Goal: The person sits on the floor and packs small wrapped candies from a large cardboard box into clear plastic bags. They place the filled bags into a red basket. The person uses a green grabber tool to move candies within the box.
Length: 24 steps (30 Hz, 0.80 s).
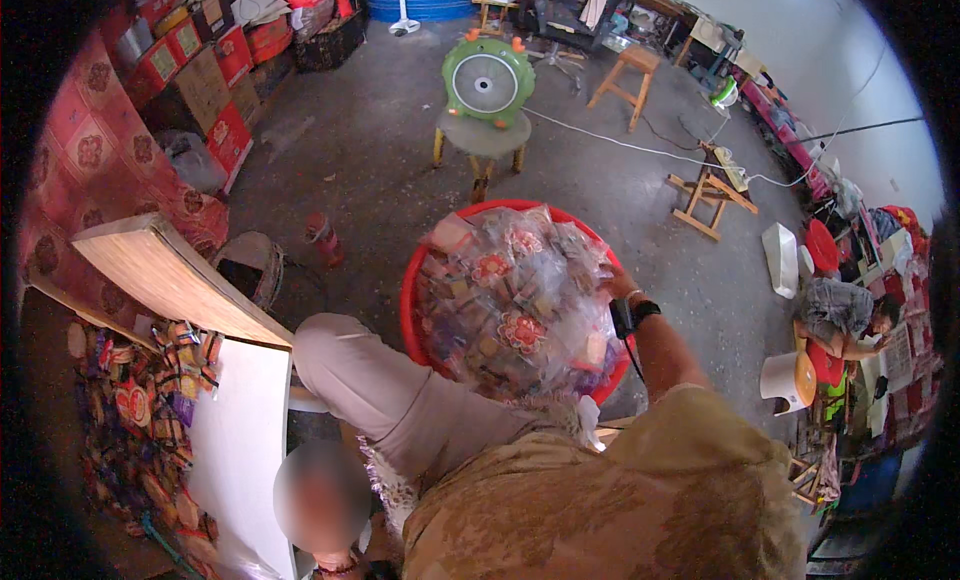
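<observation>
A red round tub (411,310) stands in front of me, heaped with clear plastic packets (487,317), some printed with red flowers. My right hand (619,281) reaches to the right side of this heap, its fingers against the clear wrapping; whether they grip a packet is hidden. A black band with a small device sits on that wrist. Down at the left, my left hand (322,501) is blurred, so its fingers cannot be made out. It is beside a white board (244,430). Small brown and purple packets (146,422) are piled beyond the board.
A green fan (484,81) rests on a round stool (484,136) past the tub. Its white cable crosses the floor to a power strip (731,167). A raised wooden panel (180,272) edges the left table. Another person (844,310) bends at the far right, near a white-and-orange stool (787,381).
</observation>
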Motion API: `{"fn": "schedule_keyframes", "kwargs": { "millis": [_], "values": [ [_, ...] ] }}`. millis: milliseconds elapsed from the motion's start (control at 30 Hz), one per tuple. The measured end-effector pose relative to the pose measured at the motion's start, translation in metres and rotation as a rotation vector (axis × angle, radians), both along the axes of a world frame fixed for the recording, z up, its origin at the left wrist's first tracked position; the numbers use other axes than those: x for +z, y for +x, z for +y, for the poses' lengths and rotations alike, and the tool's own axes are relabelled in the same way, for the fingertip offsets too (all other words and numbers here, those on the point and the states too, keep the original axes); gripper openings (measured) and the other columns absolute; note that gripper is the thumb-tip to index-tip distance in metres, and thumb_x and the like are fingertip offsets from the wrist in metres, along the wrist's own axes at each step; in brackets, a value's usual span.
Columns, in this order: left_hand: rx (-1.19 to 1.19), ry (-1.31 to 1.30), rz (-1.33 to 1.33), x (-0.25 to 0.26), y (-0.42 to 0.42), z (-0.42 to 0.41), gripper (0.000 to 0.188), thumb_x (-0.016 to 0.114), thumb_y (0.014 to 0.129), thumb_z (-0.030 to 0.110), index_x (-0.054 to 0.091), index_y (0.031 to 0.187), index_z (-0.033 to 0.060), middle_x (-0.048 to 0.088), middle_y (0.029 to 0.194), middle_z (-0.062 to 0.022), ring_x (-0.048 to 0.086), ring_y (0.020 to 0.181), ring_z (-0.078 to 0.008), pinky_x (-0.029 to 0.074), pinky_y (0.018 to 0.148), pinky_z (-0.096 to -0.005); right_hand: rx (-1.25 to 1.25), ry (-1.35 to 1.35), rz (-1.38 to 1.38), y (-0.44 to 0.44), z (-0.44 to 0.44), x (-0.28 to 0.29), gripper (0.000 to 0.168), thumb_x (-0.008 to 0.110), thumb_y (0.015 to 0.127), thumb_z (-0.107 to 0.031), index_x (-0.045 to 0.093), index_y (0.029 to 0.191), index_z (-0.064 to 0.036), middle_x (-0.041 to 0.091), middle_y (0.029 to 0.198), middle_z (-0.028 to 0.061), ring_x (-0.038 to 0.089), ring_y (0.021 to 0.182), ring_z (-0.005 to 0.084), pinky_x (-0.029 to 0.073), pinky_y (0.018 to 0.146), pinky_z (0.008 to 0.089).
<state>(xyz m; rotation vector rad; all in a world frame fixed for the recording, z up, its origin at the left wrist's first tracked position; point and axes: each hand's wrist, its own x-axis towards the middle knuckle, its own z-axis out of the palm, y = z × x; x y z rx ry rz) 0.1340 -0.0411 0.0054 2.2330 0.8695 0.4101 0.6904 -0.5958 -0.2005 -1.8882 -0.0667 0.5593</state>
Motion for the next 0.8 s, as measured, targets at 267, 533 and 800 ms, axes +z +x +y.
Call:
{"fn": "schedule_keyframes", "kwargs": {
  "millis": [267, 533, 800],
  "values": [
    [0.025, -0.01, 0.002, -0.003, 0.004, -0.002, 0.03, 0.056, 0.099, 0.019, 0.059, 0.124, 0.0037, 0.06, 0.101, -0.0084, 0.056, 0.089, -0.0171, 0.047, 0.074, -0.0302, -0.144, -0.483, -0.256, -0.023, 0.002, -0.033, 0.046, 0.064, 0.084, -0.008, 0.06, 0.129, -0.017, 0.067, 0.113, 0.0103, 0.066, 0.107, 0.0336, 0.051, 0.094, 0.0522],
    [0.002, -0.056, -0.028, -0.013, 0.02, -0.001, 0.024, 0.055, 0.1, 0.016, 0.062, 0.119, 0.0022, 0.062, 0.089, -0.0071, 0.057, 0.076, -0.0137, 0.048, 0.063, -0.0275, -0.081, -1.407, -0.505, -0.086, 0.047, 0.065, 0.035, 0.055, 0.089, -0.006, 0.062, 0.122, -0.017, 0.064, 0.123, 0.0106, 0.061, 0.118, 0.0319, 0.042, 0.1, 0.0566],
    [0.047, -0.03, 0.032, 0.002, 0.009, -0.01, 0.019, 0.054, 0.101, 0.012, 0.065, 0.113, 0.0008, 0.063, 0.077, -0.0058, 0.058, 0.064, -0.0103, 0.049, 0.053, -0.0249, -0.433, -0.65, -0.074, -0.063, 0.014, -0.041, 0.056, 0.077, 0.081, -0.04, 0.065, 0.125, -0.007, 0.07, 0.118, 0.0147, 0.066, 0.109, 0.0334, 0.05, 0.097, 0.042]
  ]
}}
